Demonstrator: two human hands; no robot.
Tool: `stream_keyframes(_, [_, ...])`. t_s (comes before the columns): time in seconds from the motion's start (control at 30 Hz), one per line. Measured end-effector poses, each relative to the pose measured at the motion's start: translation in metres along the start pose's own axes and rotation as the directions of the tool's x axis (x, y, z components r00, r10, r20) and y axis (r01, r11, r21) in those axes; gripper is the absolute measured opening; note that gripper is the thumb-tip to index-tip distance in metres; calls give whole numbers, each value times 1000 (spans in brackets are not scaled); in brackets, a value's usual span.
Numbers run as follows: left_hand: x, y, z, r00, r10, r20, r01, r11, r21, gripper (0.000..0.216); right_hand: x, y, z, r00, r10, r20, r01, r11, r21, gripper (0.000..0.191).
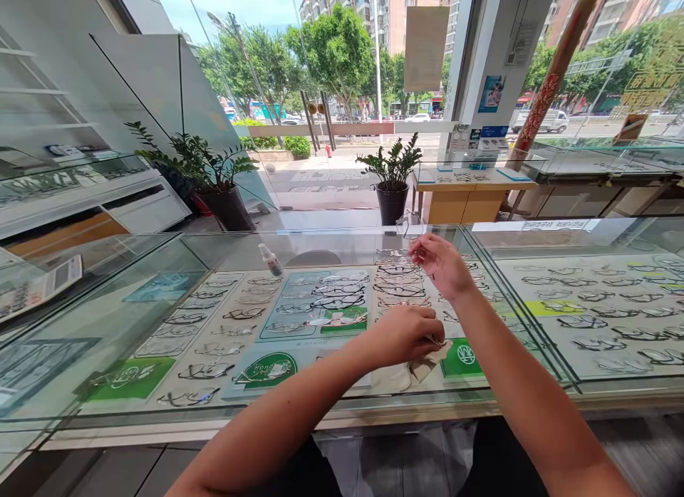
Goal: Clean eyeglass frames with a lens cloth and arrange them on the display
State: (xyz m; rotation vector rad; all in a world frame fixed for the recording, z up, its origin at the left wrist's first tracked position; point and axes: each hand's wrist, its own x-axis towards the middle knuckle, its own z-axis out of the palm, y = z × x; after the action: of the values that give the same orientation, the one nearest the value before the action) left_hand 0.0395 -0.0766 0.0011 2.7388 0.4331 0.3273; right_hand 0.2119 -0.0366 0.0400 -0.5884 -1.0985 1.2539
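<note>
I stand in a bright optician's shop with street windows ahead, a potted plant (392, 175) on the floor beyond, and a long glass counter (342, 410) in front of me.

Head view: my right hand (441, 266) is raised over the counter's far edge, its fingers (417, 250) pinched on a thin, clear pair of glasses (409, 225) held up off the glass. My left hand (404, 333) rests lower and nearer to me, its fingers (432, 338) closed on a pale cloth (422, 367) that trails onto the counter top. Cloth and glasses are apart, so I judge that this pair is in hand but not being wiped at this instant. I cannot tell how many of the other pairs are already cleaned. A small spray bottle (270, 259) stands on the glass to the left, away from both hands.

Under the glass, the display case (224, 319) holds rows of frames laid flat, with a light blue tray (319, 297) of darker frames in the middle and green cards (128, 378) at the front. The neighbouring case (588, 312) on the right is likewise lined with frames.
</note>
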Motion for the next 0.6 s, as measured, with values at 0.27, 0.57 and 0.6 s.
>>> stream_keyframes(0.27, [0,-2,10,996,16,93,-3,992,-128,21,-2,-1,2,1000,19,15,-19,999,-39,21])
stream_keyframes(0.57, [-12,-15,-26,657,-37,-753,110,993,47,25,-1,-8,-5,993,43,113,-25,987,-160,19])
stream_keyframes(0.6, [-14,-20,-33,527,-10,-850,155,984,85,18,-1,-10,-6,988,58,141,-30,982,-188,18])
